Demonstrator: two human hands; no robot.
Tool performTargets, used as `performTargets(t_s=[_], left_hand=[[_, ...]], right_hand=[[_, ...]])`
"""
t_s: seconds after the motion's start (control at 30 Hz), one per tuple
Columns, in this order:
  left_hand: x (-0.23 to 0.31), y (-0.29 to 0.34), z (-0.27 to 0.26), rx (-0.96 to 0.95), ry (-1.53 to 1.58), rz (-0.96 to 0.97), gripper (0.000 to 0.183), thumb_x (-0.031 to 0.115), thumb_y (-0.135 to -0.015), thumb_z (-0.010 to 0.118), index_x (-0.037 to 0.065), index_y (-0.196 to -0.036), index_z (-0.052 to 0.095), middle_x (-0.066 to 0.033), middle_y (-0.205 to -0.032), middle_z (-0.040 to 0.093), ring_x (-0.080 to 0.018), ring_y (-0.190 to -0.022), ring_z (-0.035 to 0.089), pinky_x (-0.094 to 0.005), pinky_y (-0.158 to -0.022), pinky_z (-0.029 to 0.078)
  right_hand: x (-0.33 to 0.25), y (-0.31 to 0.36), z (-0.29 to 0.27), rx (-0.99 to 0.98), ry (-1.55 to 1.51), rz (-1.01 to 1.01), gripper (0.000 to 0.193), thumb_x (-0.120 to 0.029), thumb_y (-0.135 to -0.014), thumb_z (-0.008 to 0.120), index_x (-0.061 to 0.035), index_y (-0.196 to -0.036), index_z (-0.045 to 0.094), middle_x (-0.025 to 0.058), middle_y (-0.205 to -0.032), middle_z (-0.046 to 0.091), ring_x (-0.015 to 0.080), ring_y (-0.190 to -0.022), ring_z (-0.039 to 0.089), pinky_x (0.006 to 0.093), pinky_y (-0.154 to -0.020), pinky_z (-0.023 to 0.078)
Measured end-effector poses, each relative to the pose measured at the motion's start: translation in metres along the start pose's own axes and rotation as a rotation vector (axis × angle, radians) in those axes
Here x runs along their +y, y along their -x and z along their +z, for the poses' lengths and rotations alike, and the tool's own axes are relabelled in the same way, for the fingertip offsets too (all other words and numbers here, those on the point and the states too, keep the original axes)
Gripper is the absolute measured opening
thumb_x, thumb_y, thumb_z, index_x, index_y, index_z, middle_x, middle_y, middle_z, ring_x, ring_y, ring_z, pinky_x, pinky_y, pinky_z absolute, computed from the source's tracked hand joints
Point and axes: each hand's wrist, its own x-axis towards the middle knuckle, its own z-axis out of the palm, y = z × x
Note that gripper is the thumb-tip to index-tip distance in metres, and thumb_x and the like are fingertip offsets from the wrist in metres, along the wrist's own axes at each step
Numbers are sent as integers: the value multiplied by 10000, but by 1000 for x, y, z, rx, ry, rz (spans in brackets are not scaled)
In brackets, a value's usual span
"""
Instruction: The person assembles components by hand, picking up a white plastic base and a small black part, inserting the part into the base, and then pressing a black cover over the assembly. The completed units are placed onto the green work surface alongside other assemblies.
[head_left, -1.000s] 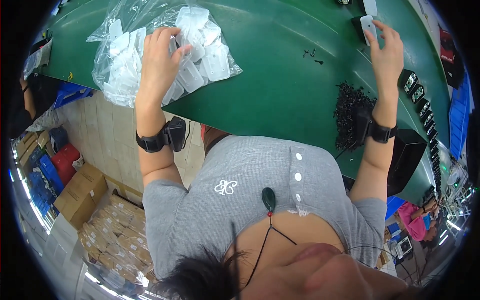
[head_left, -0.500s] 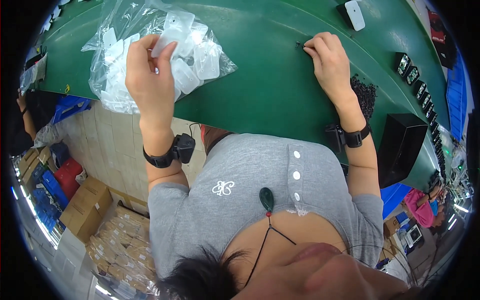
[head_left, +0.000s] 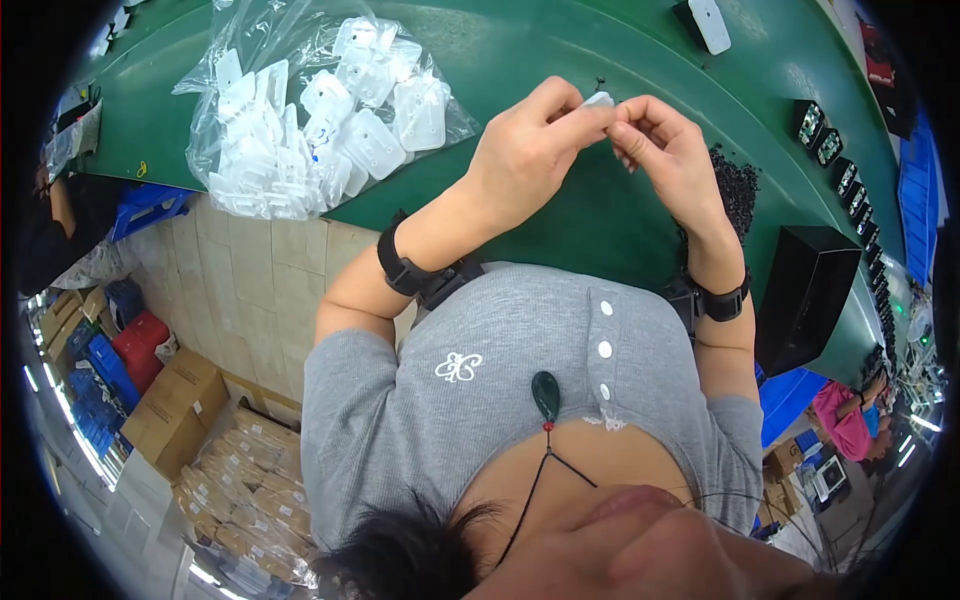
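In front of me, above the green table, my left hand [head_left: 535, 145] pinches a small translucent white plastic plate [head_left: 599, 100]. Only the plate's edge shows past the fingers. My right hand [head_left: 665, 155] meets it there, thumb and fingers curled together at the plate; what they hold is too small and hidden to name. Just beyond the plate lies a tiny black part [head_left: 600, 83]. Beside my right wrist is a heap of small black parts [head_left: 735, 190]. To the left, a clear plastic bag [head_left: 455, 125] lies open with many similar white plates [head_left: 372, 145] in it.
A black box [head_left: 805, 290] stands at the right by my forearm. Several black housings with circuit boards [head_left: 828, 147] line the table's right side. A black-and-white device [head_left: 708, 27] lies at the far right. Cartons [head_left: 178, 405] stand on the floor at left.
My left hand has moved right from the bag with a white plate and now meets my right hand. The right hand has come slightly nearer to me and turned its fingers toward the plate.
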Motion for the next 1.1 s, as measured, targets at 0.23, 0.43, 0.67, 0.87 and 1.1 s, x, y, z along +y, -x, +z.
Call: performTargets(t_s=[0.23,0.43,0.67,0.87,1.1], left_hand=[[-3,7,4,-3,350,-332,81,-14,-867,665,13,-943,661,-60,-873,597,-128,-663,619,-252,-508,498],[0,8,4,-14,779,-574,200,12,-945,571,-32,-1140,574,-92,-959,624,-152,-737,667,-260,-662,567],[-5,16,4,-43,862,-712,168,12,-950,552,-63,-1101,554,-143,-994,671,-185,-853,702,-262,-776,562],[-5,19,6,20,896,-661,117,34,-936,596,-49,-1017,578,-105,-948,665,-175,-846,698,-260,-761,563],[-13,24,4,58,482,-335,85,20,-885,658,-32,-884,590,-61,-873,609,-142,-698,643,-243,-623,527]], right_hand=[[-1,7,14,167,285,-303,95,-77,-904,664,2,-947,633,21,-851,624,98,-745,582,243,-674,477],[2,4,18,310,765,-693,88,-1,-835,699,-6,-902,643,78,-842,615,151,-741,590,259,-625,462],[15,6,29,401,490,-447,100,-50,-849,713,-14,-857,621,38,-799,580,95,-645,533,218,-550,416],[32,7,44,462,239,-344,128,-95,-874,703,-24,-833,606,-11,-693,549,45,-573,480,208,-503,388],[25,13,45,324,202,-181,131,-107,-914,669,-18,-869,585,-24,-735,550,20,-653,475,183,-560,385]])
